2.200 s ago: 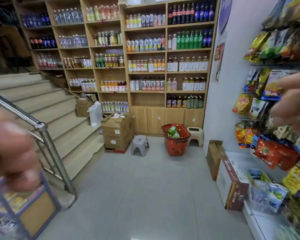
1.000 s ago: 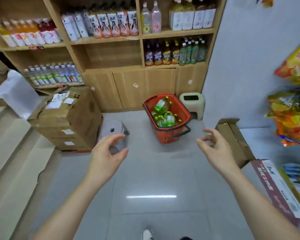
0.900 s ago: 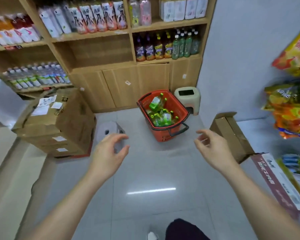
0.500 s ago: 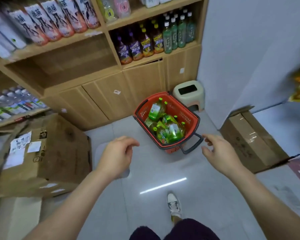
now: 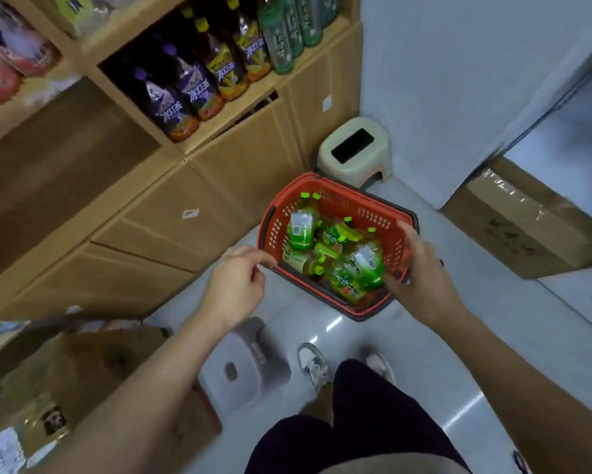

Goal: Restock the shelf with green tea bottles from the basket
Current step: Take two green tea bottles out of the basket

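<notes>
While the green tea bottles [image 5: 335, 254] lie jumbled in the red basket [image 5: 373, 213] on the floor, the right grip [image 5: 421, 268] (a bare hand, fingers spread, holding nothing) hovers over the basket's rim, its thumb just beside one bottle; contact cannot be told. The left grip [image 5: 236, 285], loosely curled and empty, hangs at the rim nearest it. Beyond both grips stands a beige stool [image 5: 356, 148]; farther up and left, the wooden shelf [image 5: 226, 121] carries dark and green bottles. Under the left forearm is a grey stool [image 5: 243, 367].
</notes>
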The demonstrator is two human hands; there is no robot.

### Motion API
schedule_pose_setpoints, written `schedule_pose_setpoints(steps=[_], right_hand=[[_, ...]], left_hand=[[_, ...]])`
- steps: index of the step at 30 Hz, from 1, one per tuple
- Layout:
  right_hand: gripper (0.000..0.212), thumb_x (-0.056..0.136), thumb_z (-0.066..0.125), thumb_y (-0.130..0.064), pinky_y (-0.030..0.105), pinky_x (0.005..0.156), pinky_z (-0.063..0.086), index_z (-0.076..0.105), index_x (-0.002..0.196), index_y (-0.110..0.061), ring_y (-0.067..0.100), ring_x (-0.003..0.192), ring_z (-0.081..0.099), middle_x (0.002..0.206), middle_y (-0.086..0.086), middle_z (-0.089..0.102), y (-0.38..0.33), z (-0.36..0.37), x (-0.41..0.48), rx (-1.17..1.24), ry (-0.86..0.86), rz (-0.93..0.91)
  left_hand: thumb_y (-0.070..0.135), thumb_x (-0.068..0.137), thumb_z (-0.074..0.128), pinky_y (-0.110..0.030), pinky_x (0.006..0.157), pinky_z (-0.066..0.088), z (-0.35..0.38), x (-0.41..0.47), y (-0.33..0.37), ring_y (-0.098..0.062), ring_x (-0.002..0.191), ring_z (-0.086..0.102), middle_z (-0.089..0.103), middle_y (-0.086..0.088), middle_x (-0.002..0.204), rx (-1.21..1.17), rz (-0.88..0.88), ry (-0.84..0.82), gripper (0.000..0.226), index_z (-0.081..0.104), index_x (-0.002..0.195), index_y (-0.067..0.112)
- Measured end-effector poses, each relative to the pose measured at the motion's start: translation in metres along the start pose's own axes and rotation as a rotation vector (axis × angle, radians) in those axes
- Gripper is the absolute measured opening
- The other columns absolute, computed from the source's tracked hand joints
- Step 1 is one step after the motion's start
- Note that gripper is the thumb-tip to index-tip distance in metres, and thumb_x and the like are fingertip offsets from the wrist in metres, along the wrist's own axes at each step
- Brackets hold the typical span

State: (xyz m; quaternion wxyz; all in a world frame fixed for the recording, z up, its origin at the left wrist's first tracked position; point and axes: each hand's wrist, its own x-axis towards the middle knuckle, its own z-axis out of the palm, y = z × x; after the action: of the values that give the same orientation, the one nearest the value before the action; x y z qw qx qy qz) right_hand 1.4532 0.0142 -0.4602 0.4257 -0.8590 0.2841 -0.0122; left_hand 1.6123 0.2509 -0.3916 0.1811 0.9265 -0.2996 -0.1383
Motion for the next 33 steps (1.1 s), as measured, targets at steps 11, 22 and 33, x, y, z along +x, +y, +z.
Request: schedule_pose_setpoints(steps=[11,22,33], right_hand=[[0.094,0.078,0.075,-0.026,0.04,0.101,0.042,0.014,0.149,-0.032,0.026,0.127,0.045,0.146,0.008,0.038,0.038,0.114,0.115,0.128,0.058,0.232],[0.105,0.066,0.076,-0.054,0.054,0.106,0.037,0.01,0.147,-0.04,0.032,0.135,0.035,0.149,0.009,0.034,0.096,0.255,0.226,-0.03,0.212,0.505],[0.108,0.052,0.074,-0.07,0.04,0.094,0.046,0.032,0.143,-0.032,0.03,0.108,0.051,0.112,0.007,0.042,0.212,0.291,0.238,-0.343,-0.014,0.636]], left_hand=[[0.001,0.082,0.057,-0.031,0.093,0.043,0.085,0.164,-0.08,-0.028,0.107,0.056,0.065,-0.01,0.115,0.071,0.099,-0.278,0.032,0.068,0.109,0.014],[0.034,0.081,0.07,-0.039,0.103,0.04,0.243,0.32,-0.201,-0.025,0.125,0.046,0.046,-0.007,0.138,-0.028,0.185,-0.466,0.073,0.033,0.143,0.024],[0.047,0.064,0.08,-0.046,0.099,0.045,0.381,0.361,-0.25,-0.031,0.123,0.044,0.034,-0.01,0.14,-0.259,0.367,-0.234,0.087,0.033,0.136,0.04]])
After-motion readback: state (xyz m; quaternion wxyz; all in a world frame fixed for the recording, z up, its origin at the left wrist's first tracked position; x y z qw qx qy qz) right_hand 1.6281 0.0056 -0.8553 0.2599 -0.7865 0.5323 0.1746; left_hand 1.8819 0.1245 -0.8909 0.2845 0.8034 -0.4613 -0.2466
